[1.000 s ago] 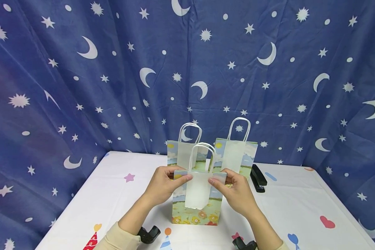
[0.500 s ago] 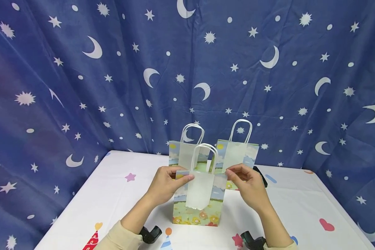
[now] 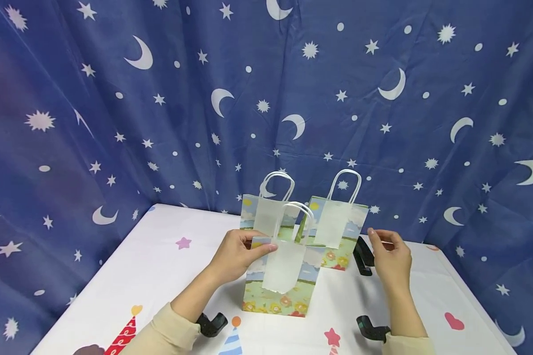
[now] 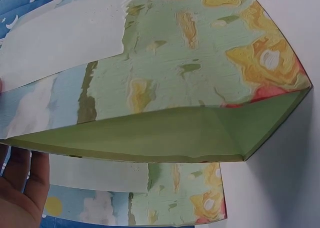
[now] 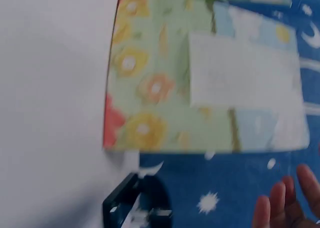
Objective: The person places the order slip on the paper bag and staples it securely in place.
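A paper gift bag with a flower-meadow print, a white patch and white rope handles [image 3: 271, 299] stands at the front. My left hand [image 3: 235, 259] pinches its top left edge between thumb and fingers. In the left wrist view this front bag [image 4: 165, 62] shows its folded side. My right hand [image 3: 394, 261] is off the bag, in the air on the right, fingers loosely bent with nothing in them. Closest to it is a black stapler [image 3: 362, 256] on the table, also at the bottom of the right wrist view, where the hand [image 5: 287, 208] is at the corner.
Two matching bags stand behind: a left one [image 3: 248, 217], partly covered by the front bag, and a right one [image 3: 354, 234] beside the stapler. The white patterned tablecloth [image 3: 182, 276] ends at a blue star-and-moon curtain [image 3: 182, 123] close behind the bags.
My right hand has let go of the front bag's top right corner and moved right, near the stapler. My left hand keeps its pinch. The head view has shifted slightly.
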A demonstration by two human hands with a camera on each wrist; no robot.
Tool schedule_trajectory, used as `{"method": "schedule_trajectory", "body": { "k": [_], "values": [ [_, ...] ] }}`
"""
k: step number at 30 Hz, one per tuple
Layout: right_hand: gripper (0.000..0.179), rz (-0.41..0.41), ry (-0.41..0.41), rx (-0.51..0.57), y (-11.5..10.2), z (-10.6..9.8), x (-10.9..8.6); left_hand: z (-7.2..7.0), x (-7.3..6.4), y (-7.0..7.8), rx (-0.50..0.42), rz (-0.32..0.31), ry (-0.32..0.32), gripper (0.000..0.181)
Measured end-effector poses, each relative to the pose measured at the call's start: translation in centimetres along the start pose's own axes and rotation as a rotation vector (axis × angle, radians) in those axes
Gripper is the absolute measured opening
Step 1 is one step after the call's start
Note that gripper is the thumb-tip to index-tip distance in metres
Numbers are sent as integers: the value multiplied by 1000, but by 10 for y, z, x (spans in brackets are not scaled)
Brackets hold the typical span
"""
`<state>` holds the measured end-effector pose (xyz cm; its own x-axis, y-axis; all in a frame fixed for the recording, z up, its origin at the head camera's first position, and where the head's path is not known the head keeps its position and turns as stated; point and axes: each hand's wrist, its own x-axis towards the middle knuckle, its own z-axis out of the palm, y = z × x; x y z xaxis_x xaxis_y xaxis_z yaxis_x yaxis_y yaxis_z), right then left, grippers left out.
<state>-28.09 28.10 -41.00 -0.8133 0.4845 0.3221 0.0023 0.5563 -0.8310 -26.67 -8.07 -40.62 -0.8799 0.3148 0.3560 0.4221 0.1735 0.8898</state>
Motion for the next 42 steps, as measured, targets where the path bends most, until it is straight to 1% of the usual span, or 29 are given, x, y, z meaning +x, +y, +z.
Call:
{"method": "schedule_trajectory", "body": {
  "k": [2,3,5,7,10,15,18,20,23,28,34,38,42],
  "values": [
    [51,57,33,-36,12,-4,5,1,2,1,-4,-1,-14,15],
    [53,82,33,-54,18,-6,7,1,2,1,-2,-4,-18,15],
    [58,128,-6,-90,31,-8,10,1,3,1,4,-10,-24,15],
    [64,168,-78,-129,42,-8,13,1,2,1,11,-19,-23,15],
    [72,198,-211,-175,53,-3,16,-2,-1,1,17,-37,-13,15],
    [83,200,-404,-221,64,8,19,-6,-5,0,10,-51,2,15],
    [85,193,-479,-236,70,13,18,-6,-7,0,3,-52,0,15],
    [85,193,-509,-242,74,15,18,-6,-7,-1,1,-53,0,15],
    [87,205,-532,-244,79,16,17,-5,-7,-2,4,-53,2,16],
    [89,253,-535,-221,80,13,14,-3,-6,-2,5,-51,-2,16],
    [88,293,-503,-197,79,11,14,-2,-2,-1,-4,-43,-12,15],
    [88,293,-475,-191,78,10,14,-1,-1,-1,1,-36,-10,14],
    [81,292,-429,-184,74,11,13,-1,0,0,1,-30,-6,14]
  ]
}}
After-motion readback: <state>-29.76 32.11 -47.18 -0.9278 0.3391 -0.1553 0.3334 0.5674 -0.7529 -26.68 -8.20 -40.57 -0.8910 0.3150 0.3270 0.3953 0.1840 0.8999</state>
